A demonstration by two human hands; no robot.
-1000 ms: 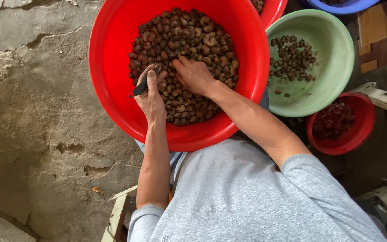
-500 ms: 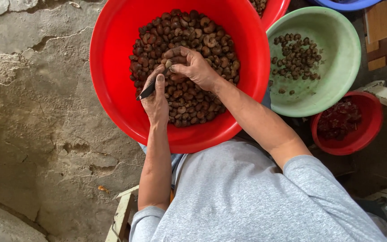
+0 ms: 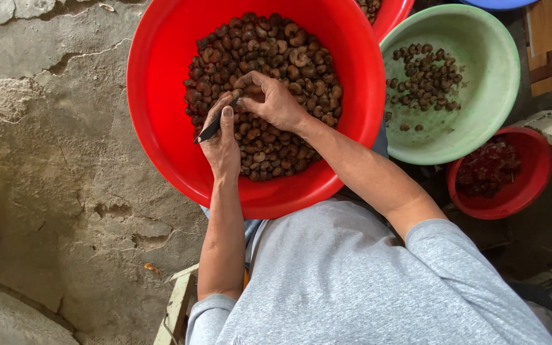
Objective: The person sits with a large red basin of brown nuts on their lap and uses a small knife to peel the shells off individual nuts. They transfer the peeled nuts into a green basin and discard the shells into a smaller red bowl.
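Now, nut (image 3: 245,91) between left hand (image 3: 222,137) and right hand (image 3: 276,102).

left grip (image 3: 220,137) closed, thumb up | right grip (image 3: 275,102) curled, fingertips meeting left

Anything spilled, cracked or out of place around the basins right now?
No nuts spilled: they sit inside the big red basin and green basin. Only the concrete floor is cracked and chipped. Both hands work over the pile.

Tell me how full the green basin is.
Nearly empty: the green basin holds only a thin scatter of brown nuts, with most of its inside bare.
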